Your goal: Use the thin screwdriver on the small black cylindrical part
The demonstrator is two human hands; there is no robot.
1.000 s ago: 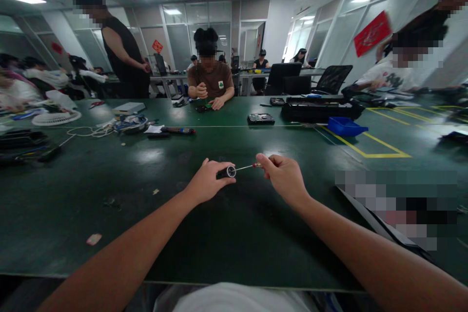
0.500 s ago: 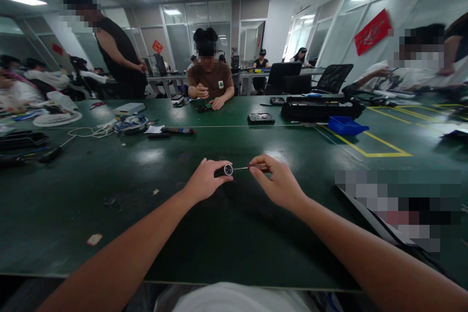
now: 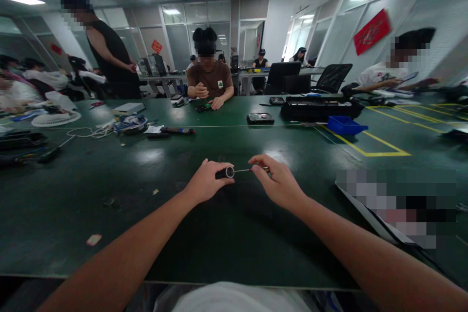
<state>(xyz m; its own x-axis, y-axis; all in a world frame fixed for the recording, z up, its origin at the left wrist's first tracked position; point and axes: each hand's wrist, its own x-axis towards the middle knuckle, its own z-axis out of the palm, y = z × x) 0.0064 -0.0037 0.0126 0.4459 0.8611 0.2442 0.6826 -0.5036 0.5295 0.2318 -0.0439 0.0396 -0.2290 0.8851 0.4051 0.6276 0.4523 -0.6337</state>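
Observation:
Over the near middle of the green table, my left hand (image 3: 205, 183) is closed round a black cylindrical part (image 3: 221, 174), its silver-ringed round end turned to the right. What kind of part it is, I cannot tell. A screwdriver (image 3: 242, 170) is pinched between the thumb and fingers of my right hand (image 3: 276, 180). Its thin metal shaft points left and meets the ringed end of the cylinder; whether the tip sits inside is too small to see. Most of the handle is hidden by my fingers.
A co-worker (image 3: 210, 75) works across the green table (image 3: 175, 253). Farther back lie a hard drive (image 3: 260, 118), a black elongated housing (image 3: 321, 108), a blue bin (image 3: 345, 125), tangled cables (image 3: 129, 124) and a dark tool (image 3: 178, 130). A blurred-out flat item (image 3: 398, 209) lies at right.
My right fingers have shifted on the screwdriver handle, the index finger now lifted from it. The cylinder stays in my left hand. A person at right has raised a flat device.

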